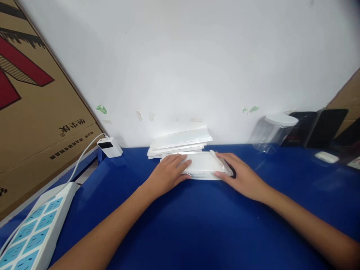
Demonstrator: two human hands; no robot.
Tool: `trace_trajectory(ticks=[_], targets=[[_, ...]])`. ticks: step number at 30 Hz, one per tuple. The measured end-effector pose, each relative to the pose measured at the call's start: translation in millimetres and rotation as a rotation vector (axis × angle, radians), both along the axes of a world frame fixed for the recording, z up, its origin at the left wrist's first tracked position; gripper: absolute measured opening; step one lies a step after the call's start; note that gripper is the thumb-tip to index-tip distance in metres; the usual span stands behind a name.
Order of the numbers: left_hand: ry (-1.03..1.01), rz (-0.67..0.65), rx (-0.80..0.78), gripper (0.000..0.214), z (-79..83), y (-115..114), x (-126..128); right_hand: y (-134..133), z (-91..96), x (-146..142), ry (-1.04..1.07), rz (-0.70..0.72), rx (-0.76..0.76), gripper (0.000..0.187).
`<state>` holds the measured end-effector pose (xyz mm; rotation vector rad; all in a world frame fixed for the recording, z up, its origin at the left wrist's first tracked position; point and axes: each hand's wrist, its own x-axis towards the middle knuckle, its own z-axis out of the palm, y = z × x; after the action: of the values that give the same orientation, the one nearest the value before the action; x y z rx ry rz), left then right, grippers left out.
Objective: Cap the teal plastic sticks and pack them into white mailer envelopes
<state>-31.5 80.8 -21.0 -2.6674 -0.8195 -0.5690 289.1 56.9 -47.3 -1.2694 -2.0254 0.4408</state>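
A flat white packet in clear wrapping point(203, 164) lies on the blue table point(197, 225) in front of me. My left hand point(168, 173) rests on its left end, fingers laid flat over the top. My right hand point(242, 175) grips its right end, thumb and fingers curled round the edge. Just behind the packet, against the white wall, sits a stack of similar white flat packets point(180, 141).
A white power strip with blue sockets point(36, 228) lies at the left edge, its cable running to a white charger point(109, 147). A cardboard box point(33, 112) leans at left. A clear jar with white lid point(271, 133), dark phones point(323, 127) and a small white case point(326, 156) stand at right.
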Motion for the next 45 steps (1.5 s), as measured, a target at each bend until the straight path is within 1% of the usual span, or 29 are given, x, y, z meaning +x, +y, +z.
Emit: trace_trajectory(ticks=[2,5,7,10,11,13,14,15,16,17,18,19,20,21,23,25,26,29,32,34,40,45], targets=[[-0.023,-0.018,0.010,0.051,0.5,-1,0,-5,2.4,-3,-0.016,0.032,-0.008,0.066],[-0.075,-0.066,0.028,0.052,3.8,-3,3,-6,2.3,-3,0.012,-0.025,0.013,0.062],[-0.112,-0.099,0.048,0.044,6.6,-7,7,-3,1.4,-1,0.048,-0.095,0.037,0.057],[-0.178,-0.156,0.058,0.028,8.7,-19,18,-2,2.7,1,0.105,-0.195,0.086,0.049],[-0.202,-0.177,0.054,0.023,8.2,-25,22,-4,4.3,-1,0.116,-0.224,0.122,0.045],[-0.237,-0.214,0.046,0.014,4.7,-36,32,-12,8.4,-8,0.122,-0.257,0.236,0.031],[-0.241,-0.231,0.041,0.010,1.5,-41,37,-19,10.5,-14,0.118,-0.245,0.305,0.022],[-0.237,-0.249,0.032,0.008,-2.4,-46,42,-26,12.2,-21,0.107,-0.202,0.362,0.017],[-0.228,-0.274,0.019,0.009,-6.8,-50,46,-33,13.3,-29,0.098,-0.113,0.406,0.017],[-0.221,-0.302,0.003,0.012,-11.2,-53,50,-40,13.6,-36,0.077,0.018,0.421,0.021],[-0.217,-0.330,-0.017,0.016,-15.3,-55,52,-46,13.2,-43,0.039,0.161,0.390,0.025],[-0.216,-0.350,-0.041,0.020,-18.5,-55,54,-49,12.2,-48,0.018,0.258,0.344,0.026],[-0.219,-0.357,-0.074,0.022,-20.4,-55,55,-51,10.9,-51,0.009,0.309,0.298,0.028],[-0.222,-0.347,-0.115,0.020,-21.0,-54,55,-50,9.4,-52,0.006,0.324,0.253,0.030],[-0.229,-0.296,-0.206,0.015,-18.5,-50,53,-46,6.7,-49,0.025,0.282,0.186,0.035],[-0.234,-0.263,-0.282,0.023,-14.0,-46,50,-40,4.8,-43,0.041,0.241,0.133,0.040],[-0.232,-0.262,-0.304,0.026,-12.2,-45,49,-39,4.0,-40,0.043,0.233,0.113,0.041],[-0.192,-0.270,-0.344,0.023,-10.6,-44,48,-40,2.2,-38,0.004,0.241,0.094,0.046],[-0.165,-0.252,-0.367,0.023,-12.5,-45,48,-45,1.7,-40,-0.037,0.244,0.098,0.053],[-0.166,-0.248,-0.375,0.024,-13.1,-45,48,-46,2.4,-41,-0.041,0.251,0.086,0.054],[-0.165,-0.252,-0.377,0.025,-11.8,-45,48,-43,8.2,-38,-0.053,0.274,0.066,0.049],[-0.153,-0.253,-0.382,0.024,-10.8,-45,48,-44,12.1,-38,-0.060,0.295,0.066,0.048]])
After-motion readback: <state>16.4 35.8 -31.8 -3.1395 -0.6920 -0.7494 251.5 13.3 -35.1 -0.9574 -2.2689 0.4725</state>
